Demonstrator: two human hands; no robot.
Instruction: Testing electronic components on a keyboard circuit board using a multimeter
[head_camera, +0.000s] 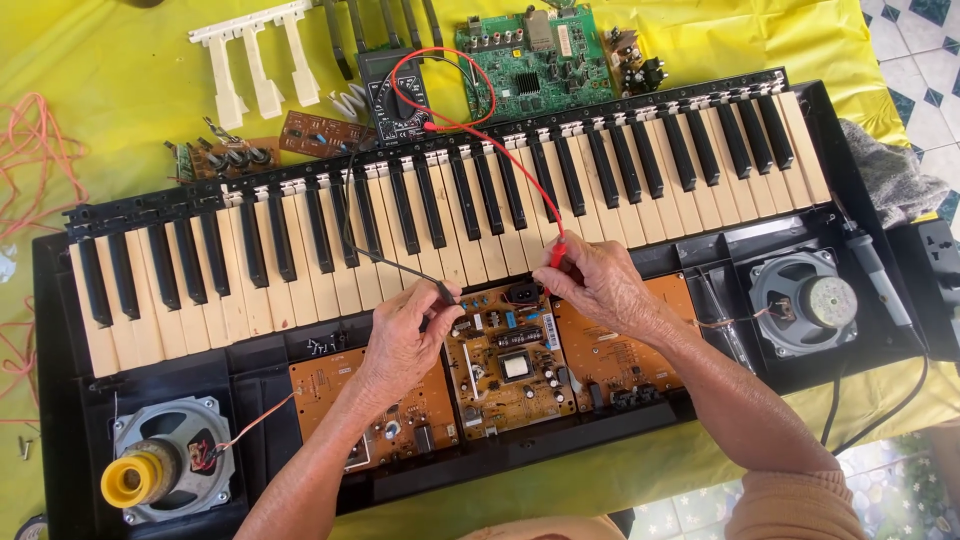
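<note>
An opened electronic keyboard (450, 215) lies across a yellow cloth, its keys towards the far side and its circuit boards bared along the near side. My left hand (405, 335) grips a black test probe (445, 291), tip down at the middle brown circuit board (510, 365). My right hand (600, 285) pinches a red test probe (557, 252) at the same board's far edge. Red and black leads run over the keys to a black multimeter (395, 95) behind the keyboard.
Round speakers sit at the left (165, 470) and right (805, 300) ends of the case. A green circuit board (530, 55), loose white keys (255, 60), a small brown board (320, 135) and orange wire (35, 150) lie on the cloth. A soldering iron (880, 275) rests far right.
</note>
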